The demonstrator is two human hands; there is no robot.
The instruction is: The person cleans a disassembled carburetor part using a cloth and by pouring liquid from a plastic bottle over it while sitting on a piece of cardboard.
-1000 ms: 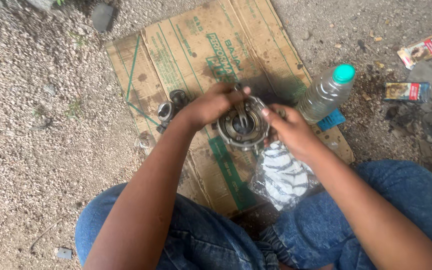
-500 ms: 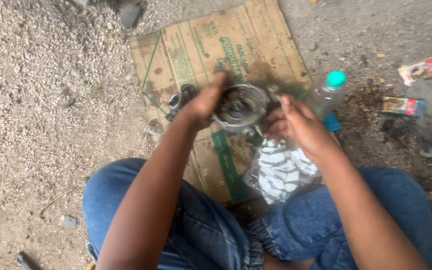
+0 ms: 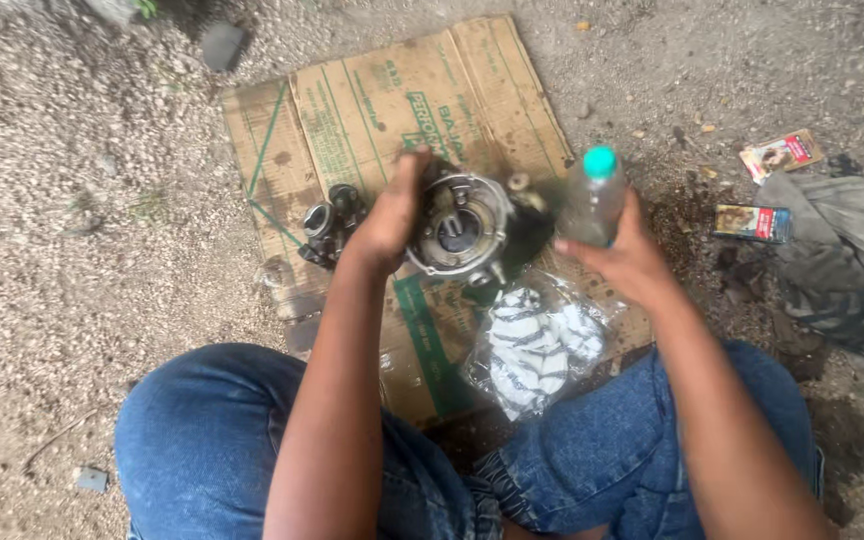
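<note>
Ground: loose gravel and dirt, outdoors, with a flattened cardboard sheet (image 3: 352, 120) laid on it as my work surface; green lines and print on the sheet.

Item 1: round metal engine part (image 3: 460, 228), grey and greasy, circular face with a dark centre. It is over the middle of the cardboard. My left hand (image 3: 389, 215) is closed on its left edge, fingers wrapped over the rim.

Item 2: clear plastic bottle (image 3: 592, 200) with a teal cap, upright, just right of the metal part. My right hand (image 3: 627, 262) is curled around its near side, fingers on the bottle wall.

Item 3: smaller dark metal assembly (image 3: 330, 224), lying on the cardboard just left of my left hand.

Item 4: clear plastic bag (image 3: 537, 345) with striped black-and-white contents, on the near edge of the cardboard, between my knees.

Item 5: two small printed packets (image 3: 780, 155), on the dirt at far right, well apart from the bottle.

Item 6: grey striped cloth (image 3: 852, 260), bunched at the right edge.

Both legs in blue jeans (image 3: 202, 430), nearest the camera.
</note>
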